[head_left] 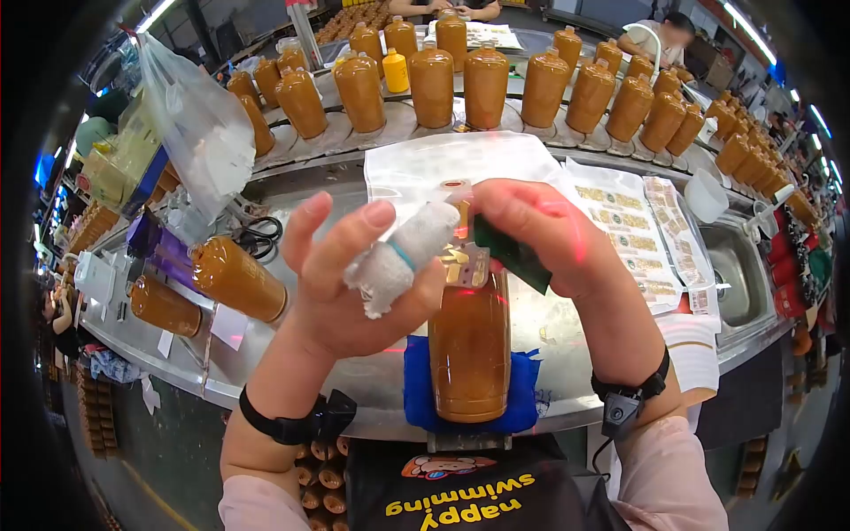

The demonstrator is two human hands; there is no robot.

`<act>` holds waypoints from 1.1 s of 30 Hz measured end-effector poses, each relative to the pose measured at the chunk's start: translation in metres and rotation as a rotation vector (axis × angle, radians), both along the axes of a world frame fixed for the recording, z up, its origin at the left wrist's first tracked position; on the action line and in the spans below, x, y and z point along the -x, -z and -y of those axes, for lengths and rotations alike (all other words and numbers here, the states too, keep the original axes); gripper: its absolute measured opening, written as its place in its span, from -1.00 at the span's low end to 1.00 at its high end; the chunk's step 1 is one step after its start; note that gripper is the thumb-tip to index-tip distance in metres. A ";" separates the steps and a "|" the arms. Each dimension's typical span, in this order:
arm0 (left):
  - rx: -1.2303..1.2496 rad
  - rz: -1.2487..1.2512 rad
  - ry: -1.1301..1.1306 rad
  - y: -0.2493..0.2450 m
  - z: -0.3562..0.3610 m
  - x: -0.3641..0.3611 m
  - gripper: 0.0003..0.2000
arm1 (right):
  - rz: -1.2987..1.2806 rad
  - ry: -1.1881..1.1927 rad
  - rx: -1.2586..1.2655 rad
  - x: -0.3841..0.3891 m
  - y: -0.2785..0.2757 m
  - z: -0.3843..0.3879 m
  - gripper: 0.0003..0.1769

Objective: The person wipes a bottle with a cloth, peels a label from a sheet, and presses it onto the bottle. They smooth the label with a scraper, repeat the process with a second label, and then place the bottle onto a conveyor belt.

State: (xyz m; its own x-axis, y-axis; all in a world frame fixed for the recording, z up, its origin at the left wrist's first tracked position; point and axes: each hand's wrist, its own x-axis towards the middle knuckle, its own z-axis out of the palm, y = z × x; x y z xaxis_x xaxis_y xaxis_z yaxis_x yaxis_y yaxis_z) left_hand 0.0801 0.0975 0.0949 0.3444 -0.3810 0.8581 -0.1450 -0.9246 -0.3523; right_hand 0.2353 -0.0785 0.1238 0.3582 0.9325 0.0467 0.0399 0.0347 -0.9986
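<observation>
A glossy brown bottle [469,363] lies in front of me on a blue cloth pad [416,376], its neck end pointing away and hidden by my hands. Over that end is a gold-patterned label [465,265] on clear film. My left hand [363,283] has its fingers spread, with the thumb tip right at the label's left edge. One of its fingers is wrapped in white cloth [429,234] with a blue band. Between the thumb and fingers of my right hand [549,234] is a flat dark green piece [509,257], close to the label's right side.
Brown bottles [432,88] line the curved conveyor ahead. Sheets of gold labels [620,230] lie right, before a metal sink [739,274]. Two bottles [239,279] lie left, near black scissors [258,237]. A plastic bag [195,124] hangs there. Other people sit across.
</observation>
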 end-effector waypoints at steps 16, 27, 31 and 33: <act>1.040 -0.668 0.146 0.054 0.026 0.032 -0.34 | 1.427 0.389 0.355 -0.168 0.122 -0.073 -0.82; 2.100 -0.886 0.921 0.080 0.061 0.022 -0.21 | 1.101 0.354 -0.102 -0.053 0.026 0.019 -0.88; 2.106 -0.902 0.941 0.077 0.062 0.019 -0.25 | 0.840 0.243 -0.167 -0.006 -0.013 0.056 -0.89; 2.094 -0.900 0.955 0.077 0.063 0.019 -0.27 | 0.829 0.175 -0.211 0.002 -0.010 0.055 -0.88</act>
State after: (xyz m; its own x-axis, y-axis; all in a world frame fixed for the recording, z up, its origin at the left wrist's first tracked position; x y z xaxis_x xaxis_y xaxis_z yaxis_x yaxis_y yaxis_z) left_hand 0.0614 0.0349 0.0175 0.9847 0.1724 -0.0242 -0.0709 0.5236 0.8490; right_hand 0.2331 -0.1332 0.1334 0.2698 0.8097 0.5211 0.7730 0.1406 -0.6187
